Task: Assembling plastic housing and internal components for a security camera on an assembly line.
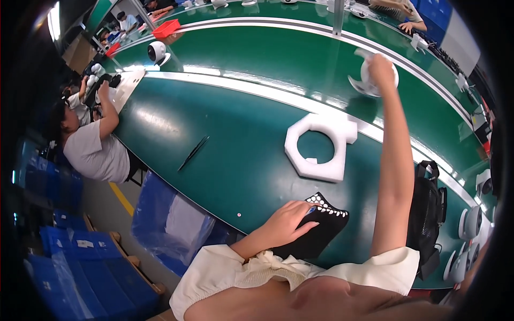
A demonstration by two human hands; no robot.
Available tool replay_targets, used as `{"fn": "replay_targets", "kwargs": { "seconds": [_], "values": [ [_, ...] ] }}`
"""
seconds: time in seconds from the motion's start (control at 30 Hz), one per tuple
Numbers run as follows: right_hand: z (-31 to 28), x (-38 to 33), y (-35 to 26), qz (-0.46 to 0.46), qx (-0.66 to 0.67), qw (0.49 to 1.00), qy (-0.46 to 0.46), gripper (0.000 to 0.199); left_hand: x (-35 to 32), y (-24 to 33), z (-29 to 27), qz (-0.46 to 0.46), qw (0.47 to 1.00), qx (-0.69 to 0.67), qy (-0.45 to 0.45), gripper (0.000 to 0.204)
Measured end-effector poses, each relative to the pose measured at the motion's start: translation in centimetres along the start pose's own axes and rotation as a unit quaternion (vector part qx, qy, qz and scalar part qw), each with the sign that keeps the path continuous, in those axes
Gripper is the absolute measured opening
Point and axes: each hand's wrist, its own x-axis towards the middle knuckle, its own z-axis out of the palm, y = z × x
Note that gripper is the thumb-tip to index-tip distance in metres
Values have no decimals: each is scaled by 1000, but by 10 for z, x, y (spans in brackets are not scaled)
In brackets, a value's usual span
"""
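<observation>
While the white device (366, 74) is gripped at the green conveyor (257, 60) by the right hand's (381, 70) curled fingers, the left hand (293, 220) is laid half-open on black material (326, 233). Probably light, stiff and slick, the device is best held around its round body.

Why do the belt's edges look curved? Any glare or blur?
Head view: the fisheye lens bends the edges of the green conveyor belt; head view: glare streaks line the belt's near side, with a paler patch on the green tabletop; head view: the white rounded device in the right hand looks slightly smeared, the white foam piece sharper.
</observation>
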Motion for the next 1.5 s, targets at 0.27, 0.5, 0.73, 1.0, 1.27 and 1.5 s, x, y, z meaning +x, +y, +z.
{"fn": "replay_targets", "kwargs": {
  "seconds": [0.27, 0.5, 0.73, 1.0, 1.27, 1.5],
  "values": [
    [-107, -34, -31, 34, 664, 703, -252, 33, 0, 1, -2, 1, 1000, -1, 5, 37],
    [-133, -111, -91, -36, 618, 740, -262, 30, 1, -2, -3, 9, 1000, -1, 13, 38],
    [-119, -120, -92, 4, 538, 747, -391, 32, 0, 2, -4, -18, 1000, -22, -9, 39],
    [-117, -98, -50, -46, 327, 689, -645, 47, 2, 0, -1, 3, 1000, -13, -3, 39],
    [-184, -162, -83, -208, 147, 965, -70, 39, -5, 1, 0, -86, 925, -250, 272, 43],
    [-151, -187, -129, -389, 290, 826, -287, 56, -13, -2, 2, -59, 902, -265, 336, 46]
  ]
}}
